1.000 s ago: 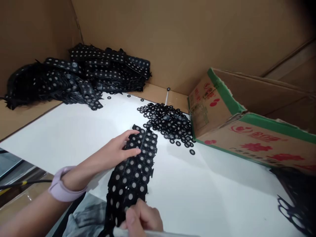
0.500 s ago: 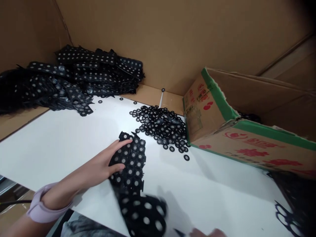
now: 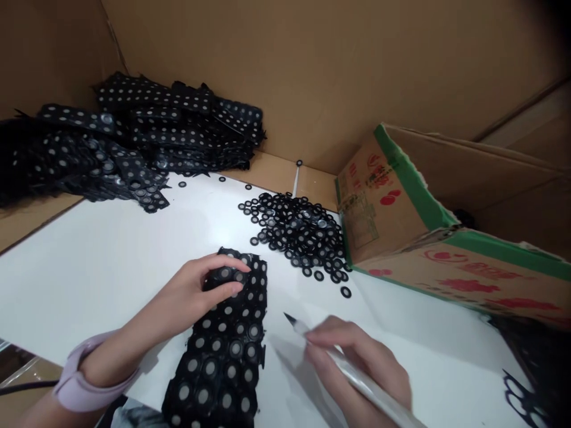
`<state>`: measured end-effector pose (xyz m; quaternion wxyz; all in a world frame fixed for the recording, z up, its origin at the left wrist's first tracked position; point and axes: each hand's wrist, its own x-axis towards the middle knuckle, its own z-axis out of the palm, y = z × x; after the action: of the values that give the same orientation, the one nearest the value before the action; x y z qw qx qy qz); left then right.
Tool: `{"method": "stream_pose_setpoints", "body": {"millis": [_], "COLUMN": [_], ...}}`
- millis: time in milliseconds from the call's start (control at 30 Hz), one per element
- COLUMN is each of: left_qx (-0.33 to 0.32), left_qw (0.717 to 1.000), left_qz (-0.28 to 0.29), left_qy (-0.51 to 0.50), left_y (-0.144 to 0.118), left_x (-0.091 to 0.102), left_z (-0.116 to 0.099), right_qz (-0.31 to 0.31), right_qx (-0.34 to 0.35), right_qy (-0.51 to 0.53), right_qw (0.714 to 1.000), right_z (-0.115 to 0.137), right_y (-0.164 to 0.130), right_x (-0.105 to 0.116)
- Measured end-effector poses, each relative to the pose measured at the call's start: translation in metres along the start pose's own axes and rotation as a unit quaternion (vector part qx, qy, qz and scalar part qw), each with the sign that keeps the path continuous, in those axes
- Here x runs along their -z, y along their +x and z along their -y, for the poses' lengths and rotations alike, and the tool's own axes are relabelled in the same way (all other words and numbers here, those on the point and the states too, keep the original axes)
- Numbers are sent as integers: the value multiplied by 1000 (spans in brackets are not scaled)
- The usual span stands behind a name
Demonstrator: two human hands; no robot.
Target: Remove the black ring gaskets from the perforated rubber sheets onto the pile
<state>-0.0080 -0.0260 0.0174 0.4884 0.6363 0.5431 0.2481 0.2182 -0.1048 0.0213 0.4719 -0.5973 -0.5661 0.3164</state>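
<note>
A black rubber sheet (image 3: 223, 351) patterned with rows of round, pale-centred rings lies on the white board, its near end running out of view at the bottom. My left hand (image 3: 196, 291) rests on the sheet's far end, thumb and forefinger drawn close together to grip it; the other fingers are mostly hidden. To the right of the sheet, my right hand (image 3: 357, 368) is closed around a craft knife (image 3: 357, 371) with a pale, pen-like handle. Its dark pointed tip is held toward the sheet, apart from it. Beyond the sheet lies a pile of loose black rings (image 3: 298, 229).
Stacked black dotted sheets (image 3: 178, 128) fill the back left. An open cardboard box (image 3: 446, 255) with green edges stands at the right, dark scraps (image 3: 526, 404) below it. The white board (image 3: 102, 249) is backed by a cardboard wall (image 3: 285, 77).
My right hand with the knife has come up into view from the bottom edge. The sheet's near part, curled up before, now lies flatter. My left finger and thumb have drawn closer together.
</note>
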Motion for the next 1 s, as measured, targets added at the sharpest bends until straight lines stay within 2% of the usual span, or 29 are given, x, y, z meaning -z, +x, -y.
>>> {"method": "stream_pose_setpoints", "body": {"millis": [133,233,367,533,1000], "left_qx": [16,28,41,60,60], "left_qw": [999,998,998,997,996], "left_qz": [39,47,50,49,54], "left_qy": [-33,-33,-26,-21,-36], "left_y": [7,8,9,9,7], "left_x": [-2,-5,-8,-9,-11], "left_z": [-2,0,6,11,10], "right_qz": [104,138,146,140,169], "right_qx": [53,62,23,-21,13], "right_qy": [63,57,58,60,27], "right_qw": [991,987,987,988,985], "right_z": [-7,-22,-38,-40,-34], "right_y": [31,42,44,42,51], "right_x": [-24,-39,-48,-52,-49]}}
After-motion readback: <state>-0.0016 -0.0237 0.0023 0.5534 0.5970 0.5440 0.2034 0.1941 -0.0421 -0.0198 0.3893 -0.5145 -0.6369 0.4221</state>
